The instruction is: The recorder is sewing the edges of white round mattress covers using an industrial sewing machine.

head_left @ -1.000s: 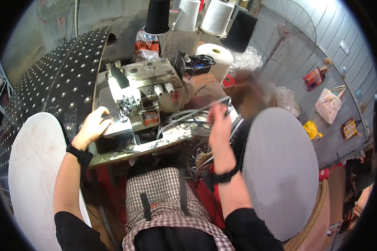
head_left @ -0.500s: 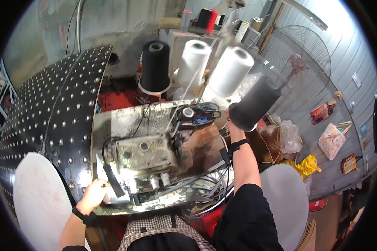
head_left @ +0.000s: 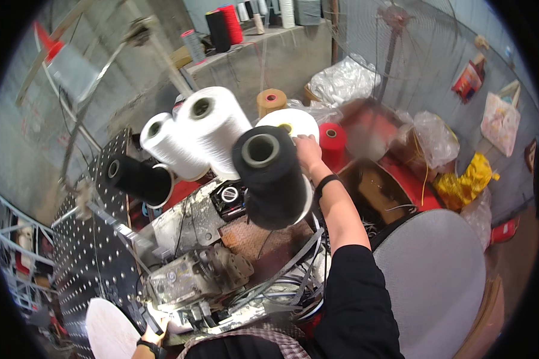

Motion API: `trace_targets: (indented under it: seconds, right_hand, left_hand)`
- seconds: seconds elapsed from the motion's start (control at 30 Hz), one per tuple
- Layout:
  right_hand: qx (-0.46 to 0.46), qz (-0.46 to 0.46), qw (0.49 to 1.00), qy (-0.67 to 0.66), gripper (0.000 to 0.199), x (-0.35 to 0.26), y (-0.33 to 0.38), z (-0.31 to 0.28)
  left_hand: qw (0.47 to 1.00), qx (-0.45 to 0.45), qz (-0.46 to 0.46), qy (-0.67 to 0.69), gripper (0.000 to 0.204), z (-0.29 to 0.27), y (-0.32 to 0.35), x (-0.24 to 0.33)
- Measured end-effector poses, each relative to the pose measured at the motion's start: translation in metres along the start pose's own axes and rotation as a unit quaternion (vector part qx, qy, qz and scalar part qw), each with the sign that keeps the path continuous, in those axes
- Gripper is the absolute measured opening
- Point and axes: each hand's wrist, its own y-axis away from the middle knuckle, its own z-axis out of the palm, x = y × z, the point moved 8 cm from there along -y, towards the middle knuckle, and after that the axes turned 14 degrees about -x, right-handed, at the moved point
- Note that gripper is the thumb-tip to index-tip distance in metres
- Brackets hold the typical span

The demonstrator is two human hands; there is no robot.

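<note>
My right hand [head_left: 308, 153] reaches past a black thread cone [head_left: 272, 179]. Its bent fingers are at the near edge of a white round spool [head_left: 305, 121] with a yellow centre, and appear to grip it; the fingertips are partly hidden. The worn sewing machine [head_left: 188, 278] lies below, in front of me. At its near left end, my left hand [head_left: 154, 335] has its fingers closed beside a bright pale part; what they hold cannot be made out.
White thread cones [head_left: 212, 128] and another black cone [head_left: 135, 179] stand behind the machine. A red spool [head_left: 332, 143] and a tan spool [head_left: 271, 100] lie beyond. Grey cables [head_left: 281, 287] crowd the machine's right side. A grey round-edged board [head_left: 431, 281] is at right, a studded black panel [head_left: 96, 251] at left.
The view has swung to the right and forward. My right hand has moved from behind the black cone to the white round spool. My left hand stays at the machine's near left end.
</note>
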Motion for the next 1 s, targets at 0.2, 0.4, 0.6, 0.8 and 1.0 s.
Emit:
trace_targets:
  seconds: [0.2,0.4,0.6,0.8,1.0]
  right_hand:
    - [-0.105,-0.079,0.977,0.170,0.104,0.000,-0.027,0.042]
    - [-0.156,-0.093,0.953,0.242,0.112,0.000,-0.054,0.062]
    - [-0.113,-0.119,0.967,0.195,0.072,0.004,-0.053,0.057]
    - [-0.124,-0.058,0.973,0.187,0.077,0.025,-0.043,0.048]
    - [-0.089,-0.022,0.984,0.154,0.087,0.018,-0.049,0.057]
  left_hand:
    - [0.998,-0.006,-0.002,-0.062,0.025,-0.035,-0.036,0.005]
    - [0.996,0.002,-0.015,-0.088,0.024,-0.047,-0.046,0.000]
    - [0.995,-0.012,-0.013,-0.095,0.024,-0.044,-0.060,-0.001]
    - [0.995,-0.028,0.011,-0.094,0.024,-0.034,-0.086,0.013]
    - [0.994,-0.023,0.020,-0.101,0.023,-0.039,-0.092,0.027]
